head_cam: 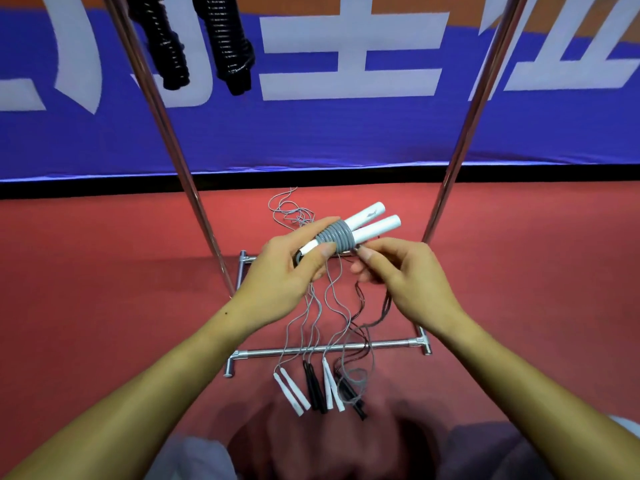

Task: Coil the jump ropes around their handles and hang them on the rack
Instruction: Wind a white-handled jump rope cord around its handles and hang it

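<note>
Grey cord [336, 235] wound in tight turns round two white handles [372, 223], held side by side above red floor [104, 271]. Left hand [287, 268] grasping lower ends of handles, thumb pressed across near the coil, fingers curled behind. Right hand [401, 271] pinching loose grey cord between thumb and forefinger just beside the coil's lower edge, other fingers curled. Small dark logo on upper handle, too small to read. Remaining grey cord trailing down from coil toward floor, tangled with thin dark cords. Further grey loops [291, 209] lying on floor beyond the hands. Chrome rack: two uprights [166, 133] rising left and right, base bar [329, 348] crossing floor below the hands. Two coiled black ropes [197, 39] hanging at top left of rack, side by side, just apart. On floor near base bar, more handles in a row: white pair [292, 393], black pair [314, 389], another white pair [331, 386], another black pair [351, 393], cords running over the bar. Blue banner [311, 133] behind rack, large white characters, cropped and only partly readable; orange strip along its top edge. Black band where banner meets floor. Grey-clad knees at bottom edge, blurred.
</note>
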A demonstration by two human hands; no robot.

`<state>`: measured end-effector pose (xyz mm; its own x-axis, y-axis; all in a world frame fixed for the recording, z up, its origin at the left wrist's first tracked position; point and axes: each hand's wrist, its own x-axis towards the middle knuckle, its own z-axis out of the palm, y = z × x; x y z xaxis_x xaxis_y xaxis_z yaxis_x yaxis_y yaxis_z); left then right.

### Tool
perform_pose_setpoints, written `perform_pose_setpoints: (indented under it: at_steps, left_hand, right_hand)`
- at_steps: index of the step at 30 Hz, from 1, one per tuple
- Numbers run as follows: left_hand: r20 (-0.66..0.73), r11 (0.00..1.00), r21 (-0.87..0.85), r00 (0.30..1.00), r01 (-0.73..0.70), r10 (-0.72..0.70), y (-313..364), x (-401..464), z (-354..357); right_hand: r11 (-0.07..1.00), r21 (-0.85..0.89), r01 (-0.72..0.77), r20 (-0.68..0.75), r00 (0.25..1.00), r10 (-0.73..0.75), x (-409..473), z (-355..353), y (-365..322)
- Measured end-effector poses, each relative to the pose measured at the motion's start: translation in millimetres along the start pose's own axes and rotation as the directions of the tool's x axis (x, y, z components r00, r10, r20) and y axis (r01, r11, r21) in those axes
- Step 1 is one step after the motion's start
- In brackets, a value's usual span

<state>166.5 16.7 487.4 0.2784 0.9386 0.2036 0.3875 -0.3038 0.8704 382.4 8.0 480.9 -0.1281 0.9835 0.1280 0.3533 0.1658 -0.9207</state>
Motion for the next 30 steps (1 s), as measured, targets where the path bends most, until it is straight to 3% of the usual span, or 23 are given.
perform_pose_setpoints:
  at_steps: [2,4,5,6,10,13,15,18,22,25,27,30]
  left_hand:
    - [-0.039,0.968,0.250,0.999,-0.003,0.013,-1,-1,-1]
    - [-0.065,0.907,0.421,0.997,-0.008,0.039,1,-4,1]
    - [-0.067,0.896,0.444,0.997,-0.015,0.050,3,-5,3]
    - [-0.067,0.892,0.451,0.996,-0.020,0.056,3,-5,4]
    - [-0.066,0.885,0.465,0.996,-0.018,0.055,3,-2,6]
    - [-0.065,0.867,0.498,0.997,-0.012,0.051,5,-2,7]
    - [-0.066,0.857,0.515,0.997,-0.008,0.049,5,-2,7]
    - [-0.074,0.856,0.517,0.996,-0.001,0.046,3,-1,6]
    - [-0.081,0.875,0.484,0.996,0.015,0.028,0,2,0]
    - [-0.036,0.883,0.470,0.999,0.006,0.012,-2,3,-4]
    - [0.000,0.893,0.451,1.000,0.005,-0.006,-5,3,-7]
    - [0.052,0.910,0.415,0.998,-0.003,-0.021,-6,3,-9]
  right_hand:
    - [0.944,0.233,-0.234,0.126,0.970,0.209,2,-1,-6]
    - [0.688,0.450,-0.569,0.367,0.821,0.438,5,-9,-10]
    - [0.573,0.489,-0.658,0.454,0.753,0.477,7,-15,-10]
    - [0.537,0.491,-0.686,0.487,0.727,0.485,8,-19,-10]
    - [0.843,0.254,-0.475,0.292,0.868,0.401,6,-21,-14]
    - [0.958,-0.068,-0.278,0.188,0.940,0.286,3,-23,-17]
    - [0.921,-0.366,-0.137,0.095,0.978,0.183,3,-26,-13]
    - [0.749,-0.663,0.013,0.002,1.000,-0.016,1,-23,-5]
    - [0.494,-0.833,0.249,0.078,0.937,-0.341,0,-17,1]
    - [0.346,-0.881,0.323,0.138,0.874,-0.465,2,-12,3]
    - [0.344,-0.869,0.355,0.152,0.854,-0.497,4,-12,6]
    - [0.472,-0.793,0.385,0.161,0.880,-0.447,4,-13,8]
